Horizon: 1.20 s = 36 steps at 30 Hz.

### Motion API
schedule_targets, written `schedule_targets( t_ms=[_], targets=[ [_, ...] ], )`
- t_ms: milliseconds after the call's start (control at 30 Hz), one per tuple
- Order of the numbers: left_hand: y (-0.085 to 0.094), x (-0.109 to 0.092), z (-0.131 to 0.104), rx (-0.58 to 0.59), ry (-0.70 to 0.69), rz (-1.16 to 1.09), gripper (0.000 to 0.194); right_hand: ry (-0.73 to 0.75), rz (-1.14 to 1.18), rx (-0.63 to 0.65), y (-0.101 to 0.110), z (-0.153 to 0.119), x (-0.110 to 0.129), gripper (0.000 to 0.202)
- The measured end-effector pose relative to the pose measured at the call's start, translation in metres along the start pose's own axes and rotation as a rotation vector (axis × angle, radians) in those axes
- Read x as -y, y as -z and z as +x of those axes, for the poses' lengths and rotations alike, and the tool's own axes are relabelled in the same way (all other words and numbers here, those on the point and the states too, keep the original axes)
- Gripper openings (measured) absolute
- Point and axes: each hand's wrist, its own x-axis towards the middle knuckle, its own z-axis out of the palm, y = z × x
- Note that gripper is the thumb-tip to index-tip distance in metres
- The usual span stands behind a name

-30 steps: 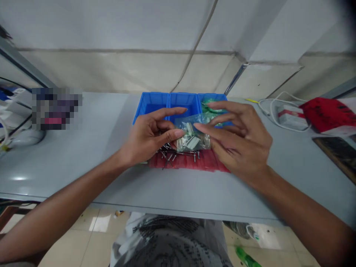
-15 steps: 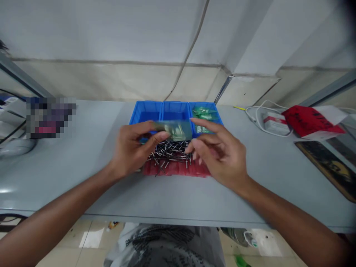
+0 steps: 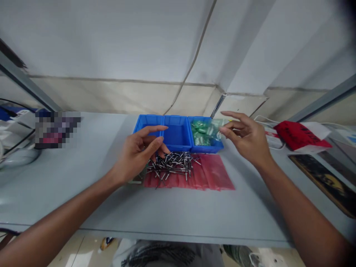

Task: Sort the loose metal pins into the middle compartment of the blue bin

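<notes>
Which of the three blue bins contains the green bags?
The rightmost bin, nearest the right hand: green bags lie inside it, while none show in the other two.

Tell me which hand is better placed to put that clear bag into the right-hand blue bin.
Probably the right hand: it seems to pinch the clear bag at the right-hand blue bin. The left hand is farther off, near the rivets, seemingly holding nothing.

Blue bins (image 3: 177, 134), green-tinted packets (image 3: 200, 129), silver-and-black rivets (image 3: 178, 163), translucent red bags (image 3: 218, 172), pale grey tabletop (image 3: 167, 213)
</notes>
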Motion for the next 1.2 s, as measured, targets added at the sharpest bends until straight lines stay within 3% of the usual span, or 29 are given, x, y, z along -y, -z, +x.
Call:
schedule_targets(
  t_ms=[100,200,400,533,600,700,800,900,1000,1133,1167,1200],
  targets=[
    [0.001,0.001,0.000,-0.010,-0.003,0.025,0.036,0.033,-0.188,0.135,0.014,0.008,-0.022,0.034],
    [0.000,0.002,-0.001,0.017,-0.013,0.045,0.032,0.095,-0.295,0.160,0.017,0.006,-0.023,0.030],
    [0.000,0.003,0.000,0.041,-0.020,0.031,0.026,0.012,0.087,0.068,0.009,0.004,-0.017,0.030],
    [0.000,0.003,0.000,0.055,-0.025,0.051,0.023,0.202,-0.307,0.159,0.004,0.004,-0.026,0.021],
    [-0.001,0.003,0.000,0.057,-0.035,0.057,0.022,0.307,-0.503,0.108,0.003,0.003,-0.027,0.019],
    [-0.001,0.003,0.000,0.063,-0.054,0.072,0.020,0.399,-0.558,0.032,0.000,0.000,-0.018,0.023],
    [0.005,0.002,0.000,0.054,-0.089,0.127,0.020,0.437,-0.613,0.141,-0.006,-0.005,-0.007,0.026],
    [0.015,0.001,0.004,-0.056,-0.140,0.194,0.020,0.408,-0.725,0.269,-0.010,-0.008,-0.003,0.032],
    [0.026,0.002,0.011,-0.186,-0.192,0.200,0.018,0.438,-0.767,0.254,-0.013,-0.009,-0.001,0.030],
    [0.037,0.007,0.021,-0.282,-0.223,0.128,0.016,0.697,-0.623,0.069,-0.030,-0.019,0.025,0.011],
    [0.039,0.008,0.022,-0.290,-0.218,0.114,0.017,0.788,-0.533,0.047,-0.040,-0.024,0.038,0.011],
    [0.040,0.008,0.023,-0.293,-0.210,0.107,0.017,0.891,-0.483,0.103,-0.051,-0.030,0.051,0.012]
  ],
)
